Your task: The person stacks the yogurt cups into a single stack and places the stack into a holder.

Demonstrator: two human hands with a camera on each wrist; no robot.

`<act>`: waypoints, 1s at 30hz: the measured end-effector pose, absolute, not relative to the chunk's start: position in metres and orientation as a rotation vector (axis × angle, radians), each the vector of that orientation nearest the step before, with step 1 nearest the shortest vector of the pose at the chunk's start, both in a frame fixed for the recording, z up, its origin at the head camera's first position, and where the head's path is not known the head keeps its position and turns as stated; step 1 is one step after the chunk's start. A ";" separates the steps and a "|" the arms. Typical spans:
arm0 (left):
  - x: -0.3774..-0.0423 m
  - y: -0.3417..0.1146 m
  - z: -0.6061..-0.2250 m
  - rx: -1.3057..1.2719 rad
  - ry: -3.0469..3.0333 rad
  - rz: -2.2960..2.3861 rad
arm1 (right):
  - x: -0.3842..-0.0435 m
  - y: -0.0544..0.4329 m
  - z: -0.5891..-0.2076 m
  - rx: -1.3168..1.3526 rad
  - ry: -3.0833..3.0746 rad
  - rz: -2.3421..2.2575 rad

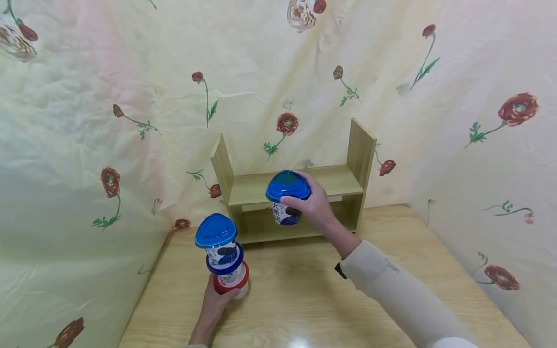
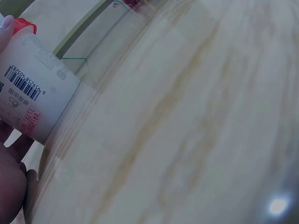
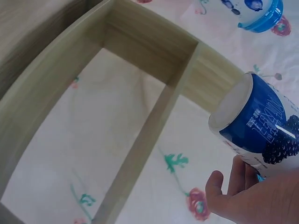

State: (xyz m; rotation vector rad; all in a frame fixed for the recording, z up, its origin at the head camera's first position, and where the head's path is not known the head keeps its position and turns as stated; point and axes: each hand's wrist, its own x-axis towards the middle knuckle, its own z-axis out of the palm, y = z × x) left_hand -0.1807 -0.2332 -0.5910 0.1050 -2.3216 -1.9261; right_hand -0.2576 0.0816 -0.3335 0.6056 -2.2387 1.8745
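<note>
Three lidded cups stand stacked at the left in the head view: a red-lidded cup [image 1: 231, 282] at the bottom, a dark-blue-lidded cup [image 1: 224, 265] in the middle and a bright-blue-lidded cup [image 1: 216, 232] on top. My left hand [image 1: 215, 298] grips the bottom one, whose white wall with a barcode [image 2: 28, 84] fills the left of the left wrist view. Another blue-lidded cup [image 1: 285, 213], with a blackberry picture, is held up in front of the shelf by my right hand [image 1: 316, 205]. Its white base [image 3: 231, 105] shows in the right wrist view.
A two-level wooden shelf [image 1: 304, 237] with upright side panels stands at the back of the wooden table [image 1: 313, 290]. Flower-patterned cloth [image 1: 248, 72] hangs behind it and along both sides.
</note>
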 end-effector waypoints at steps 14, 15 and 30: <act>-0.180 -0.233 -0.591 0.084 -2.344 -1.885 | -0.254 0.018 -0.309 0.635 -2.282 1.826; -0.180 -0.233 -0.591 0.080 -2.341 -1.888 | -0.253 0.013 -0.307 0.644 -2.283 1.821; -0.183 -0.233 -0.596 0.123 -2.327 -1.910 | -0.240 -0.039 -0.291 0.768 -2.314 1.817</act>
